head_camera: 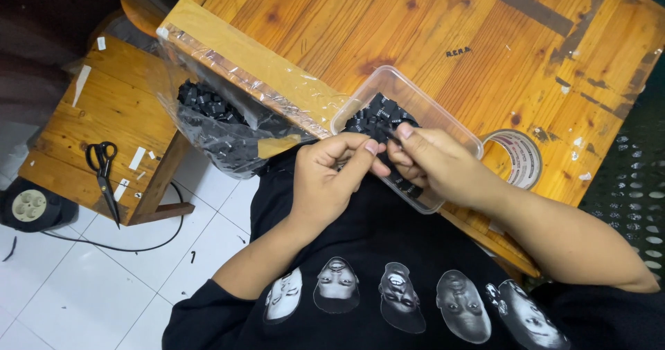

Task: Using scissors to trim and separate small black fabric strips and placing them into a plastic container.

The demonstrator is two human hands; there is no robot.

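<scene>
Views: one, a camera worn on the person's head.
Direction: it looks steeply down over the chest, so the far side of the wooden table (pixel 429 38) lies at the top of the picture.
Nearness: close; the left hand (pixel 325 177) and right hand (pixel 429 163) sit mid-frame.
Edges: the white tiled floor (pixel 76 294) fills the lower left.
Shared view: none.

Hidden behind fingers, plastic and the frame's edge

The small black piece (pixel 385 134) pinched between left hand (pixel 329 177) and right hand (pixel 433 163) is mostly covered by fingertips; its shape cannot be told. The tub (pixel 443 118) has its near wall behind the hands. Black pieces in the bag (pixel 215 125) blur behind crinkled plastic. The table (pixel 415 31) runs off the top edge.
</scene>
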